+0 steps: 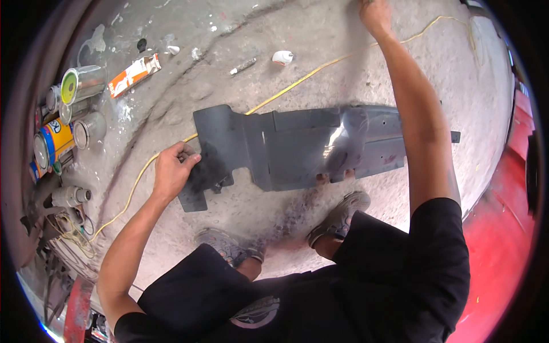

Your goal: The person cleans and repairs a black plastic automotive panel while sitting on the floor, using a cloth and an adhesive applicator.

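Dark grey, the moulded panel (297, 146) spans mid-frame, its left end clamped in the left hand (171, 172)'s grip, apparently for steadiness; the right hand (375, 18), cropped at the top edge, has a grip I cannot tell.

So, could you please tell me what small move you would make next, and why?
I would probably steady the dark panel with the left hand: that hand is at the panel's left edge, while the right hand is out beyond the far edge, partly cut off by the picture's top, and seems unable to help.
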A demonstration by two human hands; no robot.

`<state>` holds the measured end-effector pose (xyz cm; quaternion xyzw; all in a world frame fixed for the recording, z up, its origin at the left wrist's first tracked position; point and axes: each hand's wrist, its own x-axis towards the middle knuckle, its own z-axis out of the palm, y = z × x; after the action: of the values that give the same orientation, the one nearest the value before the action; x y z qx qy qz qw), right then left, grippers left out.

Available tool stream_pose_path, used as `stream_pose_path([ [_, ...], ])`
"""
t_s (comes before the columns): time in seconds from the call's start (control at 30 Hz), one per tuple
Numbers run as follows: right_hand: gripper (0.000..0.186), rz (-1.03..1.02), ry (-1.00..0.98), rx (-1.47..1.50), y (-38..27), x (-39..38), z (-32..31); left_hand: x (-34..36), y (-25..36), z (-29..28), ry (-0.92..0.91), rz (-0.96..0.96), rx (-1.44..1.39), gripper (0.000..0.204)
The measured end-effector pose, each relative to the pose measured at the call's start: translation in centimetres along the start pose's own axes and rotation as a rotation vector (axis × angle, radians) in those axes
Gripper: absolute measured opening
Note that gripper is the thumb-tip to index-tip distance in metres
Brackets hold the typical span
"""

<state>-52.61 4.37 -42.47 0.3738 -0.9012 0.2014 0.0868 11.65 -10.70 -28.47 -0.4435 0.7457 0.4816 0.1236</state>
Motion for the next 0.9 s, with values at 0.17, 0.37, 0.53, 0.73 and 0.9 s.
stream_pose_path([
  [0.17, 0.034, 0.073, -0.093, -0.261, 6.1, 4.0, -2.4, 1.2, 0.0, 0.9, 0.01, 0.136, 0.178, 0.034],
  [0.37, 0.039, 0.038, -0.246, 0.097, -7.8, -6.2, -12.8, 0.2, -1.2, -0.8, 0.003, 0.14, 0.15, 0.035],
  [0.53, 0.028, 0.116, -0.472, 0.444, -19.4, -16.9, -18.7, 1.2, -1.9, -0.2, -0.022, 0.218, 0.119, 0.029],
  [0.73, 0.019, 0.129, -0.804, 0.694, -32.9, -27.5, -19.4, 1.9, -2.7, 0.0, -0.121, 0.301, 0.05, 0.023],
  [0.9, 0.019, 0.113, -0.909, 0.759, -36.1, -32.6, -17.5, 0.8, -0.7, 0.0, -0.135, 0.267, 0.066, 0.021],
])
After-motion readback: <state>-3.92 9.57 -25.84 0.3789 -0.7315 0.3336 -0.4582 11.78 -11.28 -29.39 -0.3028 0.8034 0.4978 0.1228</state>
